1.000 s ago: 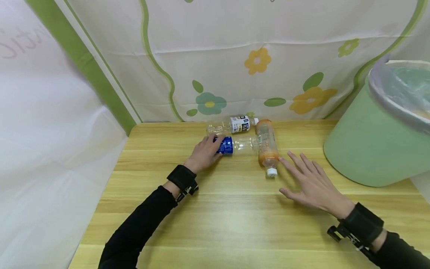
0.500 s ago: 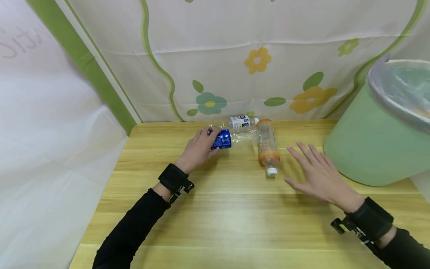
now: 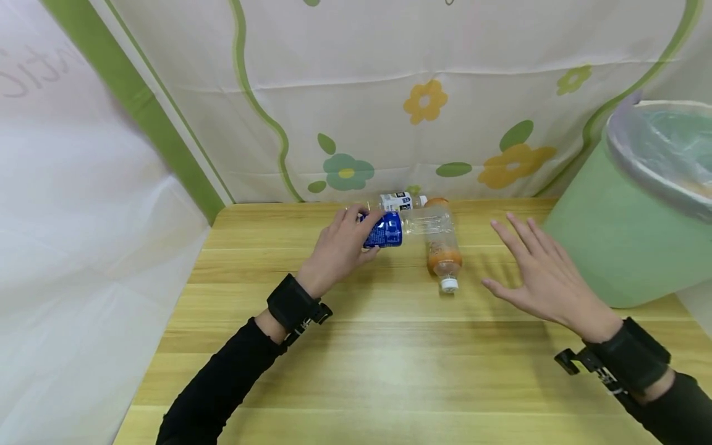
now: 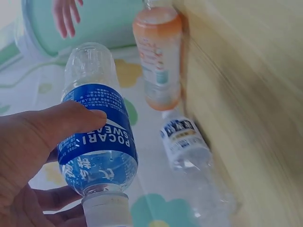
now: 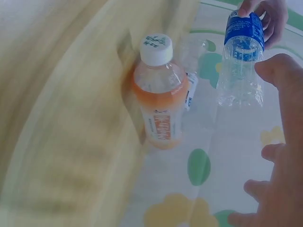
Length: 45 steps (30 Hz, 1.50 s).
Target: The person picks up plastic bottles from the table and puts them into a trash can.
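Observation:
My left hand [image 3: 340, 247] grips a clear plastic bottle with a blue Pocari Sweat label [image 4: 97, 118]; its thumb crosses the label and its white cap is near the palm side. The bottle is held sideways, its base overlapping the orange-banded bottle [image 3: 444, 253] in the head view. That second bottle lies on the table, white cap towards me. Behind them lies a clear bottle with a white label [image 4: 183, 138], partly hidden in the head view. My right hand [image 3: 547, 275] hovers with fingers spread, right of the orange-banded bottle, holding nothing.
A light green bin [image 3: 628, 228] with a clear liner stands at the table's right. A white cloth [image 3: 356, 105] with printed flowers hangs along the back edge of the wooden table [image 3: 356, 371].
My left hand has lifted the blue-labelled bottle off the table and now shifts it rightward, over the orange-banded bottle. The right hand has drawn away to the right.

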Available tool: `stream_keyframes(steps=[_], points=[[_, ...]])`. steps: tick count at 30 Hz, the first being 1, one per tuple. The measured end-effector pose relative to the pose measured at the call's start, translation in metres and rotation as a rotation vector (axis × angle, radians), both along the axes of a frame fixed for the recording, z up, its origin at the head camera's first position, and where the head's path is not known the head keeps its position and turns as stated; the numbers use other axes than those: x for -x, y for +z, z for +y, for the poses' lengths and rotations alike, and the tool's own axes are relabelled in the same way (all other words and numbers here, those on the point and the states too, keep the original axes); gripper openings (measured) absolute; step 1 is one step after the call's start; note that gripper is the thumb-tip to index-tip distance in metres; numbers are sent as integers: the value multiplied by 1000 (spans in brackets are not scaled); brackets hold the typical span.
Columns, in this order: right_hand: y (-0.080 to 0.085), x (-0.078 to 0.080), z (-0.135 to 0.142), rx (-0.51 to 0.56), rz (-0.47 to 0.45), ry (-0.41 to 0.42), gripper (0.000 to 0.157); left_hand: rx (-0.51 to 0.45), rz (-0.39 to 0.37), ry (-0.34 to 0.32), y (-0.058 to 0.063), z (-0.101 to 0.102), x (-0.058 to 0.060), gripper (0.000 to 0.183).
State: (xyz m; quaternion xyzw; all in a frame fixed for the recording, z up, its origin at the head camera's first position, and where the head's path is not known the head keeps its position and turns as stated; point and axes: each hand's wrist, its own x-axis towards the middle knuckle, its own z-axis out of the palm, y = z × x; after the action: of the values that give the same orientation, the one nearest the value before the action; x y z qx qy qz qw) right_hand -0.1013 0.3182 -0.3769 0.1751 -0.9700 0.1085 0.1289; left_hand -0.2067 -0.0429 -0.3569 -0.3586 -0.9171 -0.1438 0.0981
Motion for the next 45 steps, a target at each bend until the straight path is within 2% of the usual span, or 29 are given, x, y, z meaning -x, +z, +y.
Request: stream_keyframes(steps=[8,15,23,33,39,45], points=[[11,0,0,1,35,3,114,10,20,-30,8,17,-14,69],[17,-1,-6,-1,81,31,117,20,70,-85,2,37,-22,69],[18,0,-13,-11,173,95,109,42,100,-141,-4,68,-32,66],[16,1,-19,-48,165,116,115,65,136,-166,-8,93,-47,65],[13,0,-19,-64,155,142,108,59,147,-180,-7,95,-54,66],[8,-1,-21,-45,148,165,84,66,142,-196,-5,94,-59,71]])
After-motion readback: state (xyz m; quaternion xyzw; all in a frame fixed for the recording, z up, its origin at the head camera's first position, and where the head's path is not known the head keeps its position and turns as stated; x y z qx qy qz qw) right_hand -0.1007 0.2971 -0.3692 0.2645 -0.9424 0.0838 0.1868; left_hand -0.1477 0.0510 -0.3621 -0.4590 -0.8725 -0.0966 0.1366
